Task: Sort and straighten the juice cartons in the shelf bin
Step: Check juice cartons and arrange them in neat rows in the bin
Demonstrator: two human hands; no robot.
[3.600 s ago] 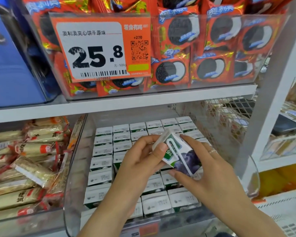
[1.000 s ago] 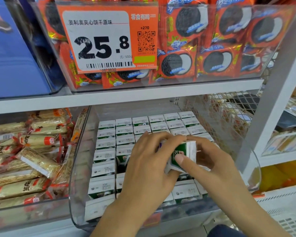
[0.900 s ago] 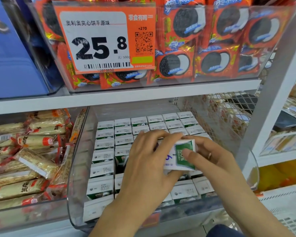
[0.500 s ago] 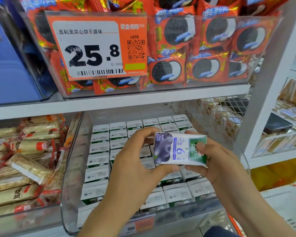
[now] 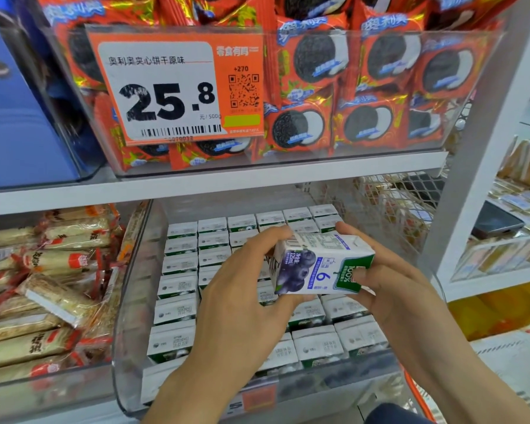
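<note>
A small white juice carton [image 5: 322,264] with blueberries and a green band lies on its side in the air above the clear shelf bin [image 5: 129,301]. My left hand [image 5: 242,301] grips its blueberry end. The green end sits in the curled fingers of my right hand [image 5: 389,286]. Below them, rows of upright cartons [image 5: 181,286] fill the bin, white tops up. The cartons under my hands are partly hidden.
Above hangs a clear bin of red cookie packs [image 5: 349,87] with an orange price tag [image 5: 178,87]. Wafer bars [image 5: 43,286] fill the bin to the left. A white shelf post [image 5: 471,179] and wire mesh [image 5: 395,209] stand to the right.
The carton rose from down among the rows to above the bin and turned so its blueberry face shows. Both hands kept hold of it.
</note>
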